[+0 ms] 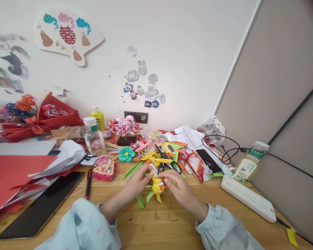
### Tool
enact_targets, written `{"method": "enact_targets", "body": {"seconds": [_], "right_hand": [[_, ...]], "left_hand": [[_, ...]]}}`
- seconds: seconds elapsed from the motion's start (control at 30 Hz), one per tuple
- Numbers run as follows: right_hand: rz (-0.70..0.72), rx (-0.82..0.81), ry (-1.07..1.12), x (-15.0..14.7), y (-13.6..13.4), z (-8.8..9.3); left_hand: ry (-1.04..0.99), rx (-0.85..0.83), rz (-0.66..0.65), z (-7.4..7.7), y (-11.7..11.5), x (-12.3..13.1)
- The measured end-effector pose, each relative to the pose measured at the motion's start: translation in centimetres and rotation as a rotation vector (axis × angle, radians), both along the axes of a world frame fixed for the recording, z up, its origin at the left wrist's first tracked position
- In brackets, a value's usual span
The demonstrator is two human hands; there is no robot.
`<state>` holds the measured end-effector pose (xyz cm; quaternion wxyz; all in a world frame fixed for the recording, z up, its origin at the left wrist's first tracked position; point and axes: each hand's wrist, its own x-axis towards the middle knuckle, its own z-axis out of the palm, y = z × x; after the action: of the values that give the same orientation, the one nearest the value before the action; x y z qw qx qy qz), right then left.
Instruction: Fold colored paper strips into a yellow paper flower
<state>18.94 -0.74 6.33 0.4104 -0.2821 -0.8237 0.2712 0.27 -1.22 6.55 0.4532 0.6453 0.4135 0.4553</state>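
A folded yellow paper flower with some orange at its side is held between my two hands, above the wooden table. My left hand pinches its upper left part between thumb and fingers. From the other side, my right hand has its thumb and forefinger closed at the flower's upper right edge. Green paper strips stick out below and to the left of it. Just beyond my fingers lie black-handled scissors, among yellow, green and orange paper strips.
A phone, a white power strip and a bottle stand or lie on the right. On the left are a black tablet, a pen, red paper and a jar. Paper roses sit at the back.
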Motion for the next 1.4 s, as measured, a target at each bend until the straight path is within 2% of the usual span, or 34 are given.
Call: {"method": "enact_targets", "body": {"seconds": [0.2,0.37,0.53,0.7,1.0,1.17,1.4], "right_hand": [[0.046,0.197,-0.099,0.1,-0.2,0.6],[0.096,0.288,-0.157,0.5,-0.1,0.9],[0.120,0.242,-0.163,0.6,-0.1,1.1],[0.126,0.150,-0.138,0.5,-0.6,1.2],[0.064,0.050,-0.112,0.0,-0.7,0.6],[0.056,0.069,-0.080,-0.1,-0.7,0.6],[0.064,0.117,-0.083,-0.1,-0.9,1.0]], "left_hand": [[0.047,0.061,0.056,0.3,-0.3,0.1],[0.055,0.081,0.067,0.0,-0.1,0.0],[0.005,0.034,0.037,-0.5,0.1,0.0],[-0.036,-0.030,-0.011,-0.3,0.0,0.1],[0.089,0.003,0.025,-0.1,-0.2,0.1],[0.073,0.026,0.063,-0.4,-0.1,0.1],[-0.009,0.033,0.039,-0.2,-0.3,0.3]]}}
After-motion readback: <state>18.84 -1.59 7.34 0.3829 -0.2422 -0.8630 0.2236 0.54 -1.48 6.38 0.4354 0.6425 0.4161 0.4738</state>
